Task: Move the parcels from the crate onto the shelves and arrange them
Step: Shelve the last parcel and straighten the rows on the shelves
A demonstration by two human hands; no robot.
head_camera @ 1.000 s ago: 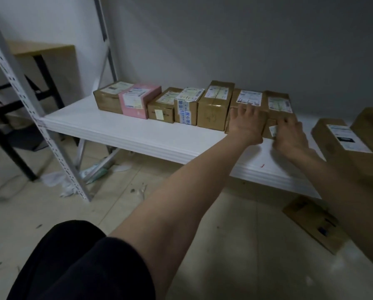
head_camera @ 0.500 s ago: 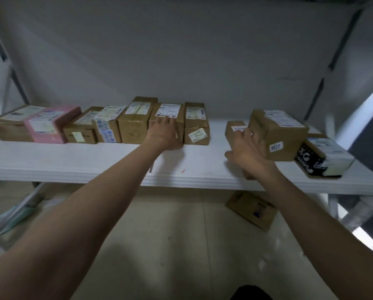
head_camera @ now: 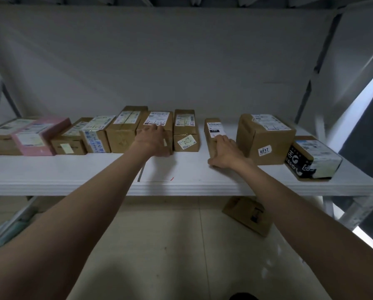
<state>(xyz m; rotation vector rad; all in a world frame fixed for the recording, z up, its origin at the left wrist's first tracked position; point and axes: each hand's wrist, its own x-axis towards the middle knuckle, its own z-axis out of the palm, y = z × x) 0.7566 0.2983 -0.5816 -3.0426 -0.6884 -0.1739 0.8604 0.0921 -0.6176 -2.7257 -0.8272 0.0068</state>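
Boxes: I see brown cardboard, dull, with paper stickers.
Pink box: smooth.
Shelf: white, smooth.
Floor: shiny tiles.

We take this for a parcel storeroom or small courier depot: a white metal shelf on perforated steel uprights runs across the middle of the frame against a bare grey wall. Along it we see a row of taped cardboard parcels bearing printed shipping labels, one at right of centre stickered 6217. At the lower right, another carton lies on the pale tiled floor.
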